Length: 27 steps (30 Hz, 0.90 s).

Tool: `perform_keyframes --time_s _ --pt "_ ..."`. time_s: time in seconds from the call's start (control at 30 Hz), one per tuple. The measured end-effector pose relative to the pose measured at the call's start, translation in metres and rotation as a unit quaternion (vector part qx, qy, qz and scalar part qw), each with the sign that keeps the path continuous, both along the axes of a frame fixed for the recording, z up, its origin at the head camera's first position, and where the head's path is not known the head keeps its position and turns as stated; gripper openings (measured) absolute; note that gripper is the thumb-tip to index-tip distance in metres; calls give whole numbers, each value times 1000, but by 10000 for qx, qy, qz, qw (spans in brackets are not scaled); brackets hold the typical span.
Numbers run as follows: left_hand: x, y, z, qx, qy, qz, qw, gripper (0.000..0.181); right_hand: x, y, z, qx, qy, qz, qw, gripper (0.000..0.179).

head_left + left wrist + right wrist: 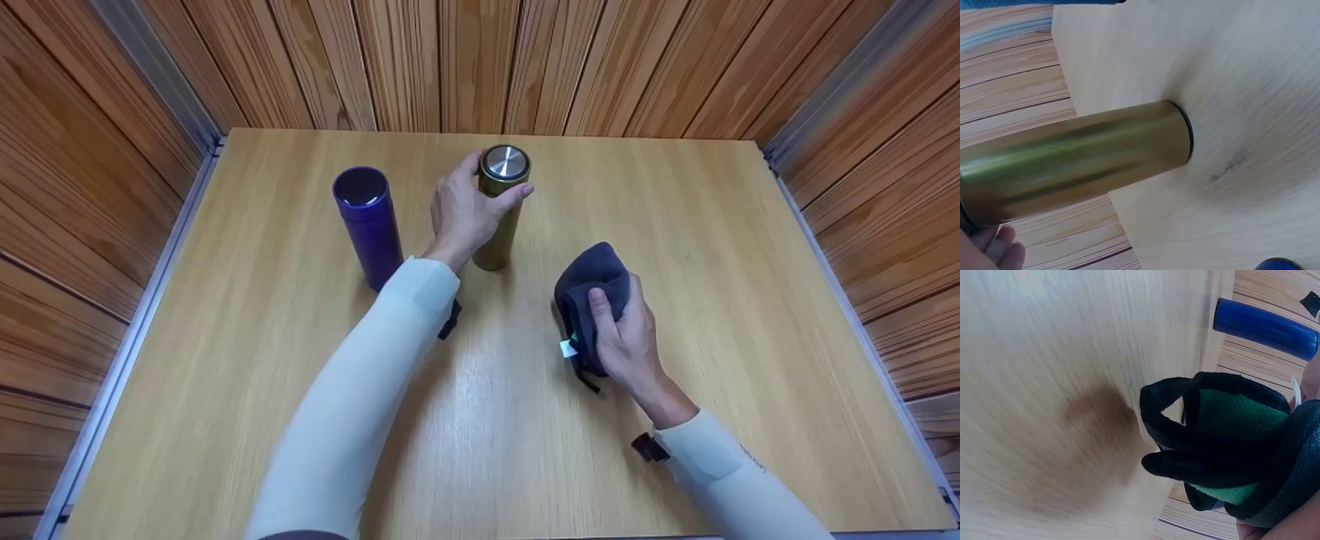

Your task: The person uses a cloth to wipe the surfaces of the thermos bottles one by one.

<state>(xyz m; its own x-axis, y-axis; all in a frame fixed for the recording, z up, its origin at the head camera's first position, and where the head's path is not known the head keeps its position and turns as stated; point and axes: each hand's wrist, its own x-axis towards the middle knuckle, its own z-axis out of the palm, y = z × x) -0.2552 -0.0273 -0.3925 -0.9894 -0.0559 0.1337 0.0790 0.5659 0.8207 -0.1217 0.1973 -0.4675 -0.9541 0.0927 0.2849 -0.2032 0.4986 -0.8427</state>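
A gold thermos bottle (495, 238) with a shiny metal lid stands upright towards the back of the table. My left hand (465, 210) grips it near the top, thumb on the right side and fingers behind. In the left wrist view the gold bottle's base (1176, 132) appears to touch the tabletop. My right hand (628, 334) holds a bunched dark grey-blue cloth (592, 277), thumb on top, above the table. The right wrist view shows the cloth's green inner face (1235, 413), black edging and a loop. A white tag hangs from it.
A purple-blue bottle (371, 232) with a dark top stands left of the gold one, close to the left forearm. The wooden table (750, 337) has plank walls (480, 67) at the back and sides, and metal rails (135, 337) run along its side edges.
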Motion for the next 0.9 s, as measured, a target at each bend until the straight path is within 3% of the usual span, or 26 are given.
perform_keyframes --time_s 0.17,0.43,0.9 --pt "1 -1 0 -48 201 -184 9996 66 -1 0 0 -29 63 -1 10000 39" --pt "9 -8 -2 113 295 -540 9980 64 -1 0 1 -26 112 -19 9999 39" --pt "37 -22 -4 143 286 -866 9957 69 -1 -1 4 -70 96 -46 9999 39"
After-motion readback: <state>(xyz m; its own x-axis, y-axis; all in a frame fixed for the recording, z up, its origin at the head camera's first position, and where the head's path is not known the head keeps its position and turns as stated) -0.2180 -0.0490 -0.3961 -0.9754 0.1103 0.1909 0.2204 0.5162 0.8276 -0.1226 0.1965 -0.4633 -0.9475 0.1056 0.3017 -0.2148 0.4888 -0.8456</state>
